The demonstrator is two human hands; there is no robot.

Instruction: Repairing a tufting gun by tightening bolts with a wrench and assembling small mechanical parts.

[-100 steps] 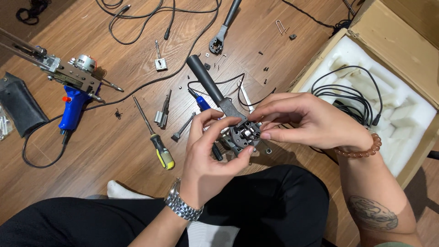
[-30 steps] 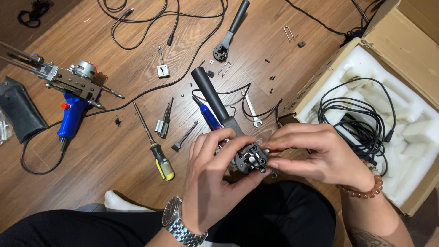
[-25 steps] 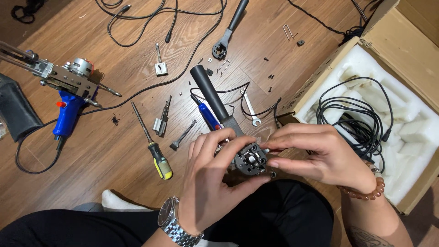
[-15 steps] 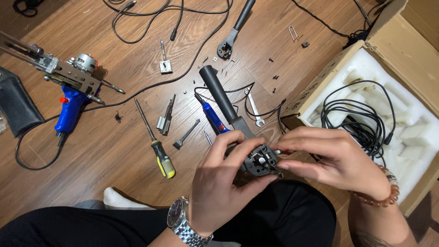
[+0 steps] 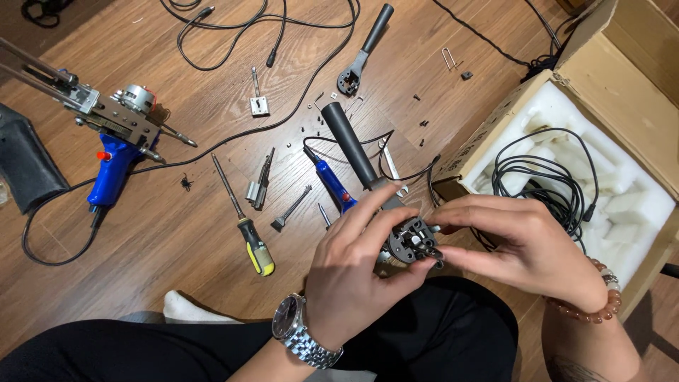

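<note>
Both hands hold a small black round mechanical part (image 5: 412, 241) just above my lap. My left hand (image 5: 353, 276), with a metal wristwatch, cups it from below and the left, thumb and fingers around its rim. My right hand (image 5: 530, 251), wearing a bead bracelet, pinches its right side with fingertips. A long black handle (image 5: 351, 146) runs up and left from the part across the wooden floor. The part's underside is hidden by my fingers.
On the floor lie a yellow-and-black screwdriver (image 5: 242, 219), a blue-handled tool (image 5: 331, 182), a blue tufting-gun-like machine (image 5: 113, 141), a second black handle (image 5: 364, 49), cables, small metal pieces and loose screws. A cardboard box (image 5: 622, 64) with white foam and a black cable stands at right.
The view has shifted slightly. My hands have turned the black part a little between the fingers and stayed closed on it over my lap. The things on the floor have not moved.
</note>
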